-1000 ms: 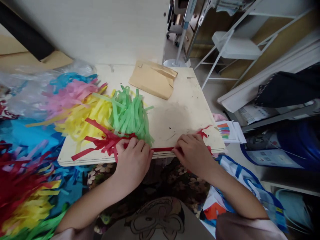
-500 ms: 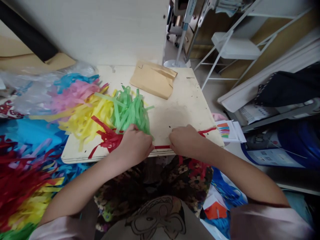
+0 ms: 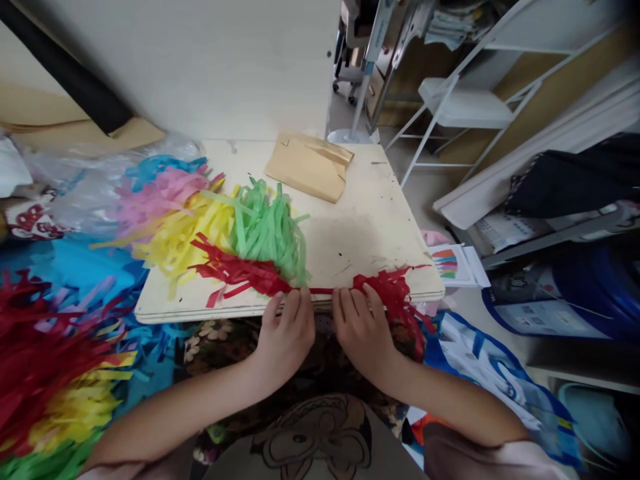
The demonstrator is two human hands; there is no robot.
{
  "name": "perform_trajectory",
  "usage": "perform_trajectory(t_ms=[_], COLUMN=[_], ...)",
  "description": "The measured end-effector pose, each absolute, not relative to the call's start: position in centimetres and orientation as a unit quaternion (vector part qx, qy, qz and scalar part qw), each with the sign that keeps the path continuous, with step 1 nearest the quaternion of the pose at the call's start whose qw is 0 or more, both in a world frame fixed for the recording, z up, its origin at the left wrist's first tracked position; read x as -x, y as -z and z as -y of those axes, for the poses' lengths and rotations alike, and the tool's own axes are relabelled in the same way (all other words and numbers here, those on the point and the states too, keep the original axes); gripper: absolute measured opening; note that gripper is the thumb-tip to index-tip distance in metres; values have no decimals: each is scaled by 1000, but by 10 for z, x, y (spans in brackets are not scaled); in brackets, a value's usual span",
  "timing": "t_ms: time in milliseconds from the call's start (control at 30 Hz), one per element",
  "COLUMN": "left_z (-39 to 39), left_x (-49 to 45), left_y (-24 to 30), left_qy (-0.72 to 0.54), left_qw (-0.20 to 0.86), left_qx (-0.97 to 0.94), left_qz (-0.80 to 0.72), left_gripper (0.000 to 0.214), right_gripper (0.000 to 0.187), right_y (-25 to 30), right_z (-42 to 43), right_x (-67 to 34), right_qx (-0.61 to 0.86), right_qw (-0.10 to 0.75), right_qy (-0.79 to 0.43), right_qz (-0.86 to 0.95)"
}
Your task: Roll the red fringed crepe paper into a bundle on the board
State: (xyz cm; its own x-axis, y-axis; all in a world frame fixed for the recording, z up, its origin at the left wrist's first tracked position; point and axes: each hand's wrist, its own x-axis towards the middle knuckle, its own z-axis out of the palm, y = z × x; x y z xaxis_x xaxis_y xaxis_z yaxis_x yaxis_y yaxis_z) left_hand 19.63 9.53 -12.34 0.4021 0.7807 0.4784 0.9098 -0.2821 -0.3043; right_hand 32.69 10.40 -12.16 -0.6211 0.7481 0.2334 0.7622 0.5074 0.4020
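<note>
A red tissue-paper tassel (image 3: 255, 275) lies along the front edge of the wooden board (image 3: 370, 240). Its fringed ends spread to left and right, joined by a thin twisted middle. My left hand (image 3: 289, 330) has its fingers closed over the tassel just left of that middle. On the other side my right hand (image 3: 364, 333) grips it where the right fringe starts, and some strips hang over the board's edge. Beyond the left hand lie green tissue strips (image 3: 273, 230), with yellow strips (image 3: 195, 230) and pink strips (image 3: 163, 193) further left.
A brown paper packet (image 3: 310, 167) lies at the back of the board. Piles of red fringe (image 3: 43, 373) and blue paper (image 3: 95, 267) are at the left. To the right are a printed card (image 3: 453, 265), a blue barrel (image 3: 570, 287) and a white folding chair (image 3: 465, 103).
Both hands have turned from fists on the strip to fingers laid over it at the board's edge. The red fringes now lie more spread out on the board, the right one raised onto it.
</note>
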Motion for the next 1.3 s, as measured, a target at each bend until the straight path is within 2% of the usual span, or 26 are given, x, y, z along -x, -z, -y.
perform_trajectory(t_ms=[233,333,467,567,633,700,800,900,967,1133,1200,1300], left_z=[-99,-104,-111,-113,-111,-108,-105,-108,-109,-103,-100,-96], left_x=[-187,-181,-172,-161,-153,-146,-140,-138,-138,-144,-150,-160], left_y=[123,113,78,43,23,9,0,8,22,63,72,77], left_qy=[143,147,156,154,155,140,60,13,65,322,375,438], left_qw=[217,244,324,303,227,104,-140,-369,-493,-702,-728,-695], left_qx=[821,831,814,815,838,886,942,912,856,609,527,502], left_qz=[509,477,455,470,471,429,300,181,141,180,226,270], left_gripper=[18,15,18,23,26,28,28,25,21,15,20,15], right_gripper=[29,28,28,30,27,20,12,13,13,4,9,14], right_y=[110,99,65,27,5,-9,-13,-5,5,38,50,63], right_z=[-112,-120,-133,-140,-141,-139,-132,-124,-120,-115,-112,-109], right_x=[-331,-334,-330,-327,-327,-328,-330,-331,-332,-330,-326,-318], right_qx=[417,394,336,333,329,301,231,173,152,190,221,259], right_qw=[15,14,69,76,68,49,-20,-64,-23,205,273,322], right_qy=[171,203,294,307,262,183,19,-159,-270,-545,-616,-675], right_qz=[892,896,892,888,905,934,973,970,950,790,705,611])
